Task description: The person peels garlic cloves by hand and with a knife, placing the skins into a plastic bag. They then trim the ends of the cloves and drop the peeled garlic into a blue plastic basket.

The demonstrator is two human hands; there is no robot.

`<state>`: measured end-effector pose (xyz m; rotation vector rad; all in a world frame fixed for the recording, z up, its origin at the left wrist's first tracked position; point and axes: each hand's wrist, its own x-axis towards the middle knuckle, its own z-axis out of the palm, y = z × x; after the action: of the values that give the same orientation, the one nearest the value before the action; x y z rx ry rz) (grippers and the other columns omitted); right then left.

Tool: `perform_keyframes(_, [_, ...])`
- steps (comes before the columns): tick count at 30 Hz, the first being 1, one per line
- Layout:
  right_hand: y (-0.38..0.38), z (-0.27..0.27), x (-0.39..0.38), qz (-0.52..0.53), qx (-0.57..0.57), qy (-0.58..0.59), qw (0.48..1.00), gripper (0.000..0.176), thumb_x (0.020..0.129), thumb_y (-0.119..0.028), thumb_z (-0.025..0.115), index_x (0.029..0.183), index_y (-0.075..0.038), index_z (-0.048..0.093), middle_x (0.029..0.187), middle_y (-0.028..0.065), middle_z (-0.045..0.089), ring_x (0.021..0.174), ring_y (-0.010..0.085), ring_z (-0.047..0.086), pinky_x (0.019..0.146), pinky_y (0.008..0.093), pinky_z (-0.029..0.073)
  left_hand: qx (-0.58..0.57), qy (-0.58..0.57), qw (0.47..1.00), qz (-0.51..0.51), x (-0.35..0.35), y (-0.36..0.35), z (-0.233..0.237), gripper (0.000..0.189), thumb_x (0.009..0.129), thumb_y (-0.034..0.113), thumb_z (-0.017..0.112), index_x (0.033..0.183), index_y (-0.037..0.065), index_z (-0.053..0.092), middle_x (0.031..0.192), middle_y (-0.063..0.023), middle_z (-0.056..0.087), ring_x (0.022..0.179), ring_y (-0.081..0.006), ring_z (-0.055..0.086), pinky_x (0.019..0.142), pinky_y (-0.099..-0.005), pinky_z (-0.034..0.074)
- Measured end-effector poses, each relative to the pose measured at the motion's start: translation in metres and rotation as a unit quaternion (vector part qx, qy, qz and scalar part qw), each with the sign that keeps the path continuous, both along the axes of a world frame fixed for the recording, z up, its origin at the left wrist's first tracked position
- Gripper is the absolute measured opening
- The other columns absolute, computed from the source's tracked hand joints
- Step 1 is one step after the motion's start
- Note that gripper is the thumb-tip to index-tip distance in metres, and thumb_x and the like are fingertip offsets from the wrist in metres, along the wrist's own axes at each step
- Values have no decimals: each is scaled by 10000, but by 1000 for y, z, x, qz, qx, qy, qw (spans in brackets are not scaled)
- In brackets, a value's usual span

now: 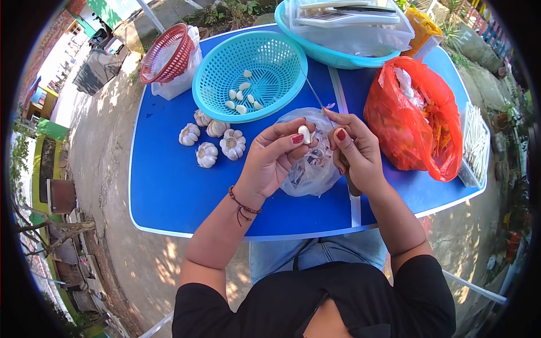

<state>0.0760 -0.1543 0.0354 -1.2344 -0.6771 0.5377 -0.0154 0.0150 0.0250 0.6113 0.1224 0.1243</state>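
My left hand (276, 149) pinches a peeled white garlic clove (305, 134) between thumb and fingers. Close beside it on the right, my right hand (356, 147) is closed round a knife (313, 91), whose thin blade points up and left over the basket's edge. Under both hands lies a clear plastic bag (307, 179) with scraps of skin in it. Several whole garlic bulbs (233, 144) sit on the blue table left of my hands. Behind them, the turquoise basket (217, 53) holds several peeled cloves (241, 109).
A red plastic bag (394, 135) stands on the right, beside a clear box of white sticks (476, 138). At the back are a blue basin (338, 61) with plastic containers and a red basket (181, 59). The table's white-edged rim (169, 231) runs near my body.
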Motion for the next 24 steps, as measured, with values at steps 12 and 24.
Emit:
perform_keyframes(12, [-4, 11, -5, 69, -65, -80, 992, 381, 949, -252, 553, 1262, -45, 491, 805, 44, 573, 579, 47, 483, 525, 199, 392, 60, -48, 994, 76, 2, 0, -5, 280, 852, -11, 639, 1129, -3, 595, 1117, -124, 629, 1042, -189, 618, 902, -285, 528])
perform_keyframes(24, [-4, 16, -5, 76, -98, -132, 984, 354, 938, -156, 546, 1281, -70, 536, 1099, 67, 637, 735, 92, 549, 636, 257, 450, 131, -93, 979, 123, 2, -2, -14, 262, 814, -67, 660, 1068, -13, 625, 1097, -147, 648, 1007, -203, 640, 898, -315, 531])
